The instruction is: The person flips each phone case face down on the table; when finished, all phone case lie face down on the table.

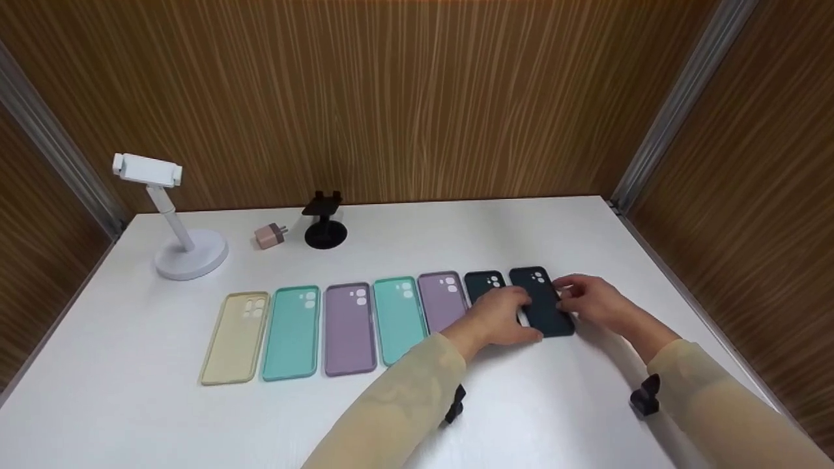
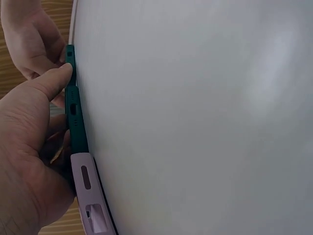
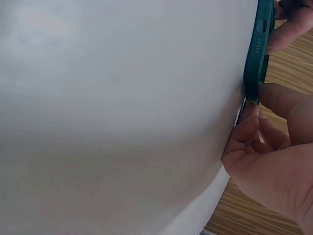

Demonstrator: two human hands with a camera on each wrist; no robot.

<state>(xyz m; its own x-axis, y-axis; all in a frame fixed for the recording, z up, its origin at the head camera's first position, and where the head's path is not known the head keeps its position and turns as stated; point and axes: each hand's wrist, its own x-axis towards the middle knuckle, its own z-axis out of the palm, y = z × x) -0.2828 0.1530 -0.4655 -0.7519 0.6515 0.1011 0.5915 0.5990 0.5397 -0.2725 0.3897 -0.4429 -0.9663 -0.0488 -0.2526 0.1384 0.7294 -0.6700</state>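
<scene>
A row of phone cases lies on the white table. At its right end is a dark green phone case (image 1: pixel 546 307) with camera holes at the top. My left hand (image 1: pixel 496 317) holds this case at its left side, thumb on the bottom edge, as the left wrist view also shows. My right hand (image 3: pixel 279 147) pinches its right edge between thumb and fingers. A second dark case (image 1: pixel 481 284) lies just left of it, partly hidden under my left hand. Beside that is a purple case (image 1: pixel 442 299), its lower end covered by the hand.
Further left lie a mint case (image 1: pixel 399 322), a purple case (image 1: pixel 350 332), another mint case (image 1: pixel 290 335) and a beige case (image 1: pixel 233 342). Behind stand a white phone stand (image 1: pixel 192 254), a pink charger plug (image 1: pixel 268 236) and a black stand (image 1: pixel 326 233). Wood-grain panels (image 1: pixel 404 98) enclose the table.
</scene>
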